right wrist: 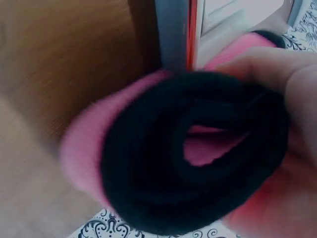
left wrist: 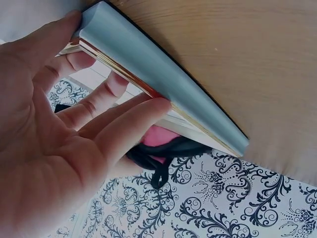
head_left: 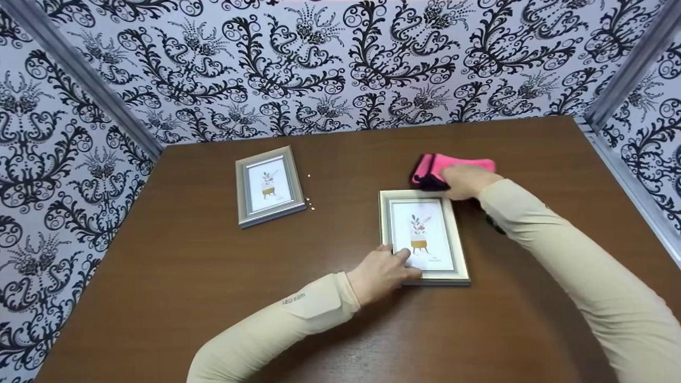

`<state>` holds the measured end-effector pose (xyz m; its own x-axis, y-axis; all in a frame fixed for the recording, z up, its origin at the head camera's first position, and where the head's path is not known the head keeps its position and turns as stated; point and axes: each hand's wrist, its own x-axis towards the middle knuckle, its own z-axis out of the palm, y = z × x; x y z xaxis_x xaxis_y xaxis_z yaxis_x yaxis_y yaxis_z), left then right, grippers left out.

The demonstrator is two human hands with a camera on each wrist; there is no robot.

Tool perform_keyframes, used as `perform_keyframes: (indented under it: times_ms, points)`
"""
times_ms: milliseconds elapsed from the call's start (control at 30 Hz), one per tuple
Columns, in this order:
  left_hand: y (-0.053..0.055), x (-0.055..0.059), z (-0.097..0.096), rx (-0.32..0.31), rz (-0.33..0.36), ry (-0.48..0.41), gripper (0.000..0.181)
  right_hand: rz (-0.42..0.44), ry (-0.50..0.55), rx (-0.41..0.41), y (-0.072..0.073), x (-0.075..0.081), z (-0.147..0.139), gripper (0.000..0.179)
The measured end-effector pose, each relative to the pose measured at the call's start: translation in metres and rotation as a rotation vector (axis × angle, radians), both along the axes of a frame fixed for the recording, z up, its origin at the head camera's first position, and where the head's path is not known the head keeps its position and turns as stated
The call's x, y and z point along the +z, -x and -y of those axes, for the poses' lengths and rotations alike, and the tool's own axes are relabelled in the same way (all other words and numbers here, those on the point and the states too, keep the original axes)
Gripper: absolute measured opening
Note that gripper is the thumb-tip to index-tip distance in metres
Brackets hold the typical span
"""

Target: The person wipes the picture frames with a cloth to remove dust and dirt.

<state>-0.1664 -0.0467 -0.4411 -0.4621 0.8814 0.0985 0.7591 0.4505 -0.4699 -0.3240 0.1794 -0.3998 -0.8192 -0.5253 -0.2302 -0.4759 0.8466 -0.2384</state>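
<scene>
A silver-gold picture frame (head_left: 460, 255) with a plant print lies face up on the brown table. My left hand (head_left: 384, 274) holds it at the lower left corner, fingers over the front. In the left wrist view, the thumb touches the grey side of the picture frame (left wrist: 148, 59) at a corner. Bunched in my right hand (head_left: 468, 180) is a pink cloth (head_left: 425, 165) with black edging, at the frame's far edge. The right wrist view shows the folded cloth (right wrist: 148, 148) close up, its black border looped, with the right fingers and thumb round it.
A second picture frame (head_left: 243, 186) with a similar print lies at the back left of the table (head_left: 213, 276). Small pale crumbs (head_left: 311, 204) are scattered beside its right edge. Patterned black-and-white walls (head_left: 319, 69) stand behind and at both sides.
</scene>
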Motion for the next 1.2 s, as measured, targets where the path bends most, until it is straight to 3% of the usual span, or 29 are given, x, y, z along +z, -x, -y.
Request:
perform_keyframes:
  times_ms: [167, 333, 500, 600, 733, 933, 1200]
  points:
    - [0.000, 0.002, -0.001, 0.027, 0.023, 0.050, 0.022, 0.018, -0.137, -0.077, -0.001, 0.006, 0.024, 0.008]
    - [0.001, 0.002, -0.004, 0.038, 0.086, 0.063, 0.023, -0.011, -0.157, -0.023, 0.001, 0.005, 0.058, 0.019]
    - [0.003, 0.002, -0.003, 0.041, 0.113, 0.058, 0.024, -0.052, 0.052, 0.114, 0.004, -0.003, 0.081, 0.014]
    - [0.003, 0.002, -0.002, 0.035, 0.105, 0.049, 0.022, -0.104, 0.173, 0.236, 0.002, -0.011, 0.085, 0.016]
    - [0.004, 0.001, 0.000, 0.029, 0.091, 0.043, 0.019, -0.158, 0.224, 0.342, -0.005, -0.021, 0.078, 0.038]
    - [0.004, 0.001, 0.000, 0.030, 0.093, 0.044, 0.022, -0.237, 0.141, 0.433, -0.021, -0.028, 0.054, 0.064]
    - [0.003, 0.001, -0.001, 0.036, 0.095, 0.078, 0.023, -0.452, -0.089, 0.338, -0.047, -0.023, 0.035, 0.036]
